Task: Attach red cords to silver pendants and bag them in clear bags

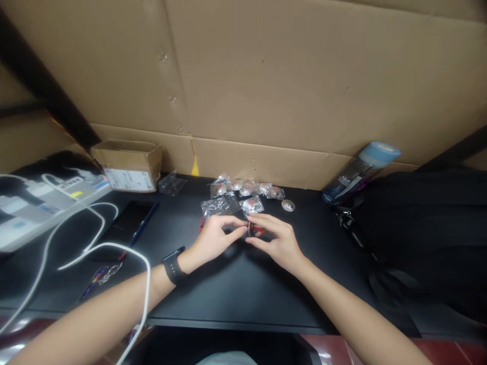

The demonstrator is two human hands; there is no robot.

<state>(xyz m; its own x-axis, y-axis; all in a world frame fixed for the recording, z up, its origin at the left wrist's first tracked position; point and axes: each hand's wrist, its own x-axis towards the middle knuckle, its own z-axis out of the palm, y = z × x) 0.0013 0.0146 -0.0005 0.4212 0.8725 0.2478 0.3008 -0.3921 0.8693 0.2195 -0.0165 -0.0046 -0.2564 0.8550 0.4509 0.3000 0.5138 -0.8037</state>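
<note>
Over the middle of the black table, my left hand [215, 238] and my right hand [279, 241] meet fingertip to fingertip. Between them is a small round metal disc [249, 229], seen almost edge-on. Both hands are closed on it, thumb against fingers. Something red, like a cord [258, 230], shows behind my right fingers, and another red cord [202, 223] lies beyond my left hand. Just past the hands are a clear plastic bag [219, 205] and a silver round piece in clear wrap [251, 205]. A bare silver disc [288, 205] lies to their right.
Several wrapped silver pieces [247, 188] line the cardboard wall. At left are an open cardboard box [131, 175], a power strip [57, 203], a phone [131, 228], and a white cable [146, 274] crossing above my left forearm. A blue-capped bottle [359, 172] and a black bag [426, 238] occupy the right.
</note>
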